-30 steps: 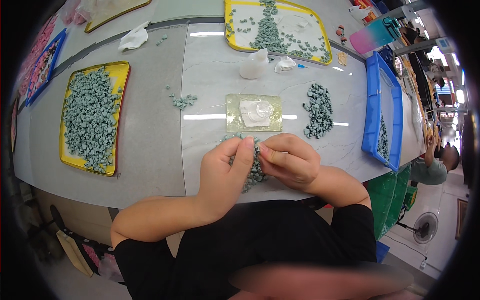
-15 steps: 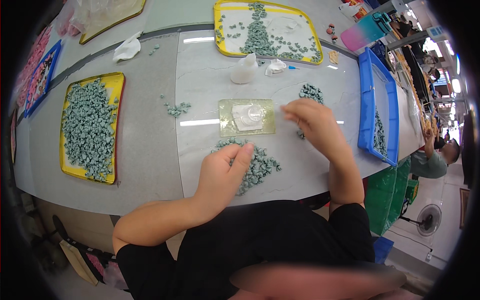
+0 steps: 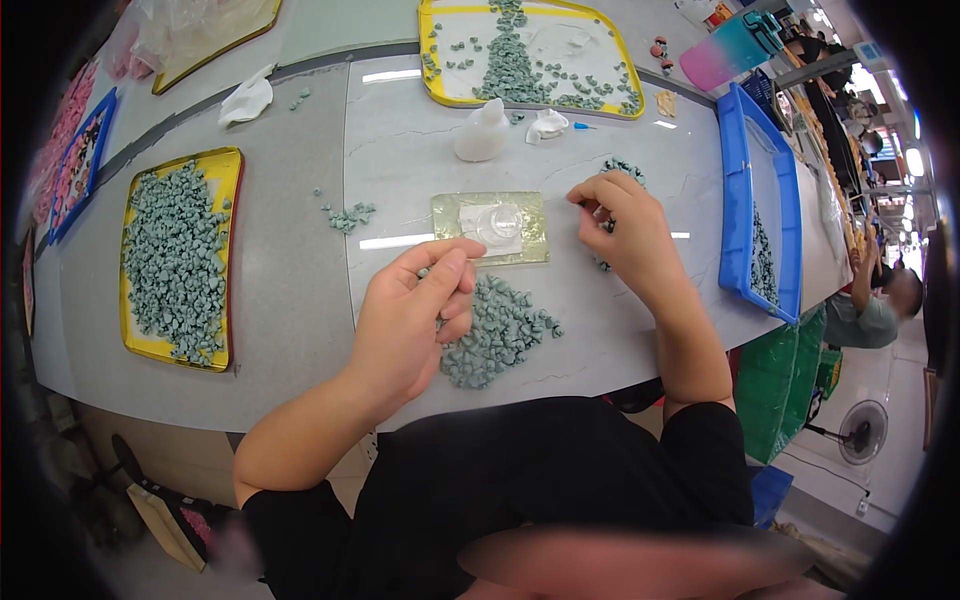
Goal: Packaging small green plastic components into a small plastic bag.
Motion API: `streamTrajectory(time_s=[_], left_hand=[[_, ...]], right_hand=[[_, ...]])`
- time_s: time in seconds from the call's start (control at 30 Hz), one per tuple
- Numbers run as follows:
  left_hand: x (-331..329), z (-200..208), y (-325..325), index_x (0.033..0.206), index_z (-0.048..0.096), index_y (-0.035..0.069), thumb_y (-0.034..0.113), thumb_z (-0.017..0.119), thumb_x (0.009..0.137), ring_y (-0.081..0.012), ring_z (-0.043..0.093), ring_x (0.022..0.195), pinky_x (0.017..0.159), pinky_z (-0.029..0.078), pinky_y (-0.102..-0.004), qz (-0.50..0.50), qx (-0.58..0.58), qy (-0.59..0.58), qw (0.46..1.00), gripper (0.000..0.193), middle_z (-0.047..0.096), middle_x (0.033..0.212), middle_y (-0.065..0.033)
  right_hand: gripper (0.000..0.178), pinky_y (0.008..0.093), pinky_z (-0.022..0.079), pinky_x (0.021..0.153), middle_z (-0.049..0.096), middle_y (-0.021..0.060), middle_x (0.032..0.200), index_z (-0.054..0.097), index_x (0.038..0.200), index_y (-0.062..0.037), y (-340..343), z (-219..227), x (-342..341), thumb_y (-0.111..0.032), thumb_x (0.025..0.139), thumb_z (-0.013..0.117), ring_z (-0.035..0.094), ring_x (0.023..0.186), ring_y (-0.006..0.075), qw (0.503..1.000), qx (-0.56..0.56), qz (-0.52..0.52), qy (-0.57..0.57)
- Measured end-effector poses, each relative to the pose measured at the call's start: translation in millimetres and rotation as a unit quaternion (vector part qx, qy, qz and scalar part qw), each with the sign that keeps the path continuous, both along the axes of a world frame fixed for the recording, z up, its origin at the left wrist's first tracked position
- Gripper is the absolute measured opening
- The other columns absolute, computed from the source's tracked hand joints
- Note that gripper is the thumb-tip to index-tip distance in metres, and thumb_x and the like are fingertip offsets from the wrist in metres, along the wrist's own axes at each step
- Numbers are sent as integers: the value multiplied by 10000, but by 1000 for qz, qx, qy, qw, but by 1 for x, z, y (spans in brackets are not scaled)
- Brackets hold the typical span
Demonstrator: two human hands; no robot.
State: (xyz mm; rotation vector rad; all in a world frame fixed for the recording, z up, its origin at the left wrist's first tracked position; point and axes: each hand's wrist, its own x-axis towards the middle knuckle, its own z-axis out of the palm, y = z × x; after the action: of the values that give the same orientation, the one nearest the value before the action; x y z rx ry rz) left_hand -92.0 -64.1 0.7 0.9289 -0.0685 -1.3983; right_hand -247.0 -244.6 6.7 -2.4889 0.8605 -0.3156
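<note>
A grey worktop (image 3: 290,300) is filling most of the frame, its seam running down left of centre. Three yellow-rimmed trays are lying on it: one at the left (image 3: 225,175) heaped with grey-green pieces, one at the top centre (image 3: 432,60) with a thinner scatter of them, and a third at the upper left (image 3: 215,50) holding clear wrapping. One blue tray (image 3: 735,200) is sitting at the right with a few pieces inside. Two hands are working at the centre. The left hand (image 3: 415,320) is resting on the near pile of grey-green pieces (image 3: 500,335), fingers loosely curled with thumb meeting forefinger; whether anything is pinched there I cannot tell. The right hand (image 3: 620,225) is hovering over a second, smaller pile (image 3: 625,167) at centre right, fingertips drawn together, and any piece in them is too small to tell. Between the hands one yellowish mat (image 3: 530,215) is lying flat, carrying a clear plastic part (image 3: 500,222). One white squeeze bottle (image 3: 482,132) is standing above it, and one tiny cluster of pieces (image 3: 350,215) is lying to its left
</note>
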Motion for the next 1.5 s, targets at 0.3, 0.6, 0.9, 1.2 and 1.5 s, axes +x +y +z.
streamTrajectory(time_s=[0.3, 0.6, 0.9, 1.2, 1.5], left_hand=[[-11, -5, -5, 1018, 593, -27, 183, 549, 930, -41, 349, 542, 455, 278, -186, -91, 2, -9, 996, 231, 511, 784, -13], [-26, -12, -12, 1028, 595, -22, 144, 571, 917, -53, 368, 546, 452, 278, -197, -113, 1, -32, 993, 201, 535, 787, -30], [-25, -19, -9, 977, 588, -4, 180, 534, 940, -54, 356, 541, 454, 277, -196, -129, -28, 10, 991, 195, 535, 778, -31], [-26, -14, -10, 970, 582, -22, 147, 513, 944, -53, 368, 573, 467, 287, -196, -135, -16, -12, 991, 184, 527, 826, -31], [-17, -13, -12, 1027, 554, -15, 126, 530, 927, -40, 359, 547, 465, 296, -189, -73, -16, -32, 997, 174, 554, 863, -63]], right_hand=[[295, 254, 496, 643, 609, 48, 869, 664, 898, -61, 38, 14, 3, 117, 665, 639, 610, 765, 172, 965, 69, 154, -201], [336, 290, 498, 631, 634, 104, 843, 622, 1031, -18, 35, 2, -8, 41, 709, 700, 619, 721, 218, 947, -33, 231, -220], [232, 275, 494, 613, 630, 76, 820, 678, 914, -32, 33, 3, -10, 35, 696, 715, 613, 697, 194, 948, 75, 222, -214], [271, 269, 467, 534, 611, 71, 780, 668, 895, -13, 28, -5, -10, 66, 641, 721, 588, 644, 187, 941, -36, 237, -240], [256, 293, 453, 519, 587, 92, 756, 628, 867, 30, 8, -15, -8, 75, 633, 721, 564, 619, 212, 921, -199, 247, -226]])
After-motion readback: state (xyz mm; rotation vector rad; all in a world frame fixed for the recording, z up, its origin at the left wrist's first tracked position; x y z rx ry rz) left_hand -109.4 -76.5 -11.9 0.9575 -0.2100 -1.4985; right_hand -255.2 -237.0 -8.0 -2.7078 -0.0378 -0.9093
